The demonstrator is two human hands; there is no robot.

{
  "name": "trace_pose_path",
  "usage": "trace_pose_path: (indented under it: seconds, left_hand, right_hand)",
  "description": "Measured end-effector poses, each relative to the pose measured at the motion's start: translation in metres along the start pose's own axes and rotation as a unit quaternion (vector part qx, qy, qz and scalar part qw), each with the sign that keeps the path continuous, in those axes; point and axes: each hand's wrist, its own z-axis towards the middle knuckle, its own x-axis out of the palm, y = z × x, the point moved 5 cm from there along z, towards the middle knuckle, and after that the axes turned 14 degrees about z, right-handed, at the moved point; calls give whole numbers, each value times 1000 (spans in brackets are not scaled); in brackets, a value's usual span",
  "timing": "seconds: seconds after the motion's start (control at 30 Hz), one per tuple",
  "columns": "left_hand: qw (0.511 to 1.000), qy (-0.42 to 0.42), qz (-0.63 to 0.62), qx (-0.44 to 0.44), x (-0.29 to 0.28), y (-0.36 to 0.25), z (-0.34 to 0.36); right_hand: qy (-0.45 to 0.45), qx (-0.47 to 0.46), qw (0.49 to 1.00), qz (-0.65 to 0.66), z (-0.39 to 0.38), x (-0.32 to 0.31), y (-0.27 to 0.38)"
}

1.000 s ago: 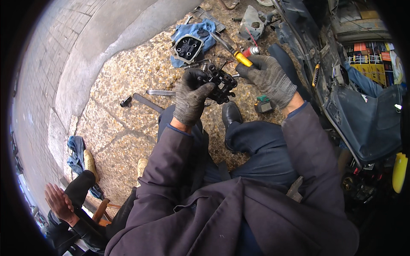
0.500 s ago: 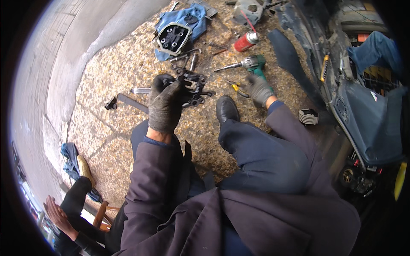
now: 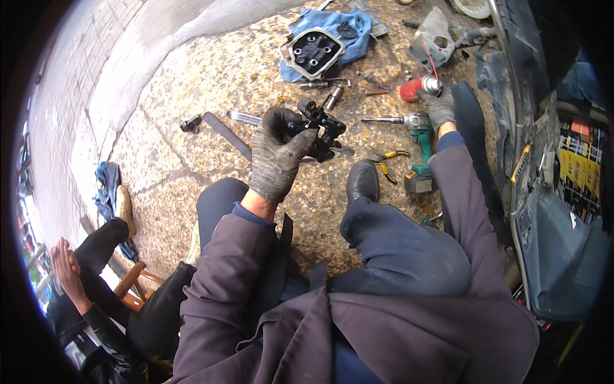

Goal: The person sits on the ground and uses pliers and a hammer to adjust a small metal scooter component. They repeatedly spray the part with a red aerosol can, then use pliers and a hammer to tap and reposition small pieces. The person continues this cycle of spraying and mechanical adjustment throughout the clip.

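Observation:
My left hand [image 3: 279, 153], in a grey knit work glove with dark fingers, is closed around a black metal rocker arm assembly [image 3: 325, 131] with several round bosses. My right hand [image 3: 440, 109], gloved the same way, reaches forward with its fingers closed at the silver end of a red spray can [image 3: 412, 89] that has a thin red straw. Part of the grip is hidden behind the glove. Just below the right hand lies a green cordless drill [image 3: 420, 137] with a long socket bit. Yellow-handled pliers [image 3: 387, 168] are on the ground near my shoe.
A black engine cover [image 3: 314, 52] rests on a blue cloth [image 3: 355, 32] farther off. Sockets [image 3: 332, 98] and a flat metal bar [image 3: 227, 136] lie on the pebbled ground. On the right stands a vehicle with dark panels [image 3: 556, 249]. Another person's hands [image 3: 66, 269] are at lower left.
My right hand has left the drill and moved forward to the spray can. My left hand still holds the rocker arm assembly, now turned differently. The view has shifted.

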Motion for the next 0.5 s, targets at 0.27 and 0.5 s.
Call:
trace_pose_path:
  seconds: [0.27,0.5]
  left_hand:
    - [997,-71,-42,14,-15,0,9]
    - [989,-138,28,35,-21,-1,15]
  right_hand:
    - [122,-168,940,271,-29,4,79]
    - [225,-383,888,115,-150,15,249]
